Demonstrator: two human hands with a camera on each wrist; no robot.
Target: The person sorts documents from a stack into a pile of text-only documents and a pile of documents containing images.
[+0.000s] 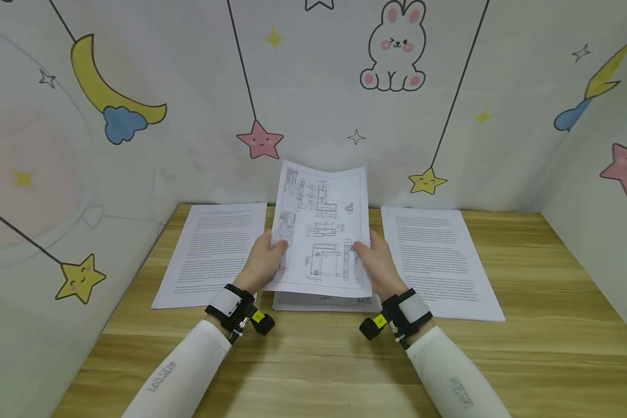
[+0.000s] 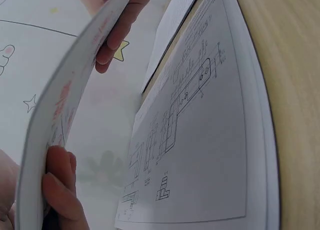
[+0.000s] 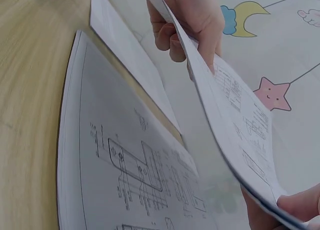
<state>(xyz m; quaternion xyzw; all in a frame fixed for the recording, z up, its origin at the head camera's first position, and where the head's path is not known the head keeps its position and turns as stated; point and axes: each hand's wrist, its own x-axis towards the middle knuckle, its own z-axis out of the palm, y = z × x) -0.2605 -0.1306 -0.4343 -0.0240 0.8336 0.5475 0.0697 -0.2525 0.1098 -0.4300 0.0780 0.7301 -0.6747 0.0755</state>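
A thin sheaf of technical drawings (image 1: 319,203) is raised and tilted, its printed face toward me. My left hand (image 1: 263,264) grips its left edge, thumb on the front and fingers behind. On the opposite edge, my right hand (image 1: 382,267) holds it in the same way. Both wrist views show the fingers curled behind the paper. Below the raised sheaf lies another stack of drawings (image 2: 210,135) on the table, mostly hidden in the head view. The right wrist view shows this lower stack with a visible gap under the held sheaf (image 3: 235,130).
Text-printed pages (image 1: 214,249) lie to the left on the wooden table (image 1: 313,366), and more text pages (image 1: 428,255) lie to the right. A white cloth backdrop (image 1: 324,98) with cartoon stars and a rabbit stands behind the table and along its sides.
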